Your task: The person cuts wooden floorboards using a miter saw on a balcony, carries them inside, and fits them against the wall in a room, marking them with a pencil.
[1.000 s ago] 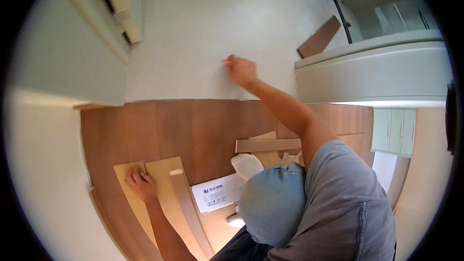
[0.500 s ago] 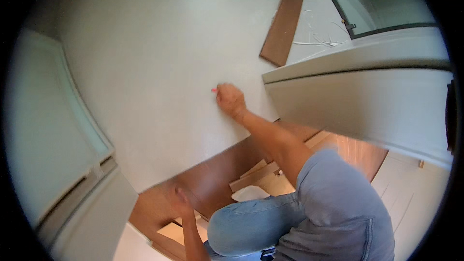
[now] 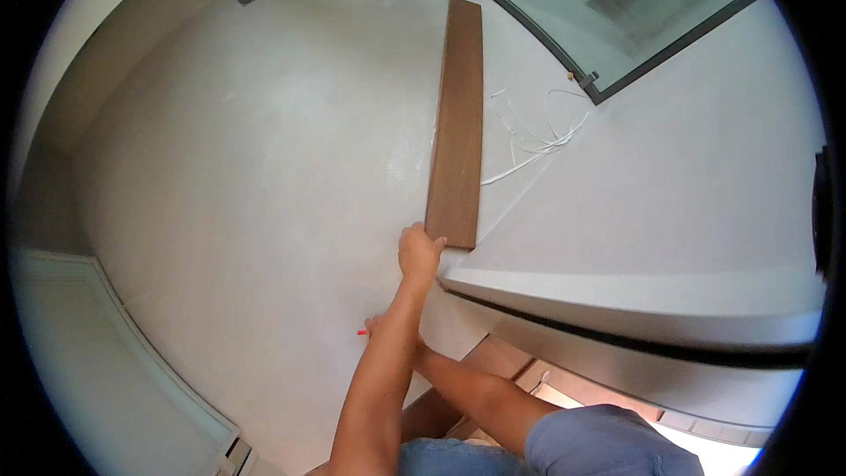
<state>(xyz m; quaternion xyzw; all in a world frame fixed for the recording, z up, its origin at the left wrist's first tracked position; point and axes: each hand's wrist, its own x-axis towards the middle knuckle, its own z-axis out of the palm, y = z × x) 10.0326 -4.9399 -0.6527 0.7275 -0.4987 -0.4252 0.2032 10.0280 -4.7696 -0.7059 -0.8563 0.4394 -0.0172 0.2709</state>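
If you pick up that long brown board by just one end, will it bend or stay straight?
The long brown plank would probably stay nearly straight: it lies flat with crisp, straight edges, like stiff flooring. Lifted only at the near end, where the left hand touches it, it would likely feel front-heavy and swing, being so long. Being flat, it should slide on the smooth pale floor, not roll.

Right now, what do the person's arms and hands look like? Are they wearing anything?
Both are bare: no gloves, rings or watch show. The left hand has a long bare forearm with no sleeve in view. The right hand is mostly hidden behind that forearm; its arm is bare up to a short grey-blue sleeve near the shoulder.
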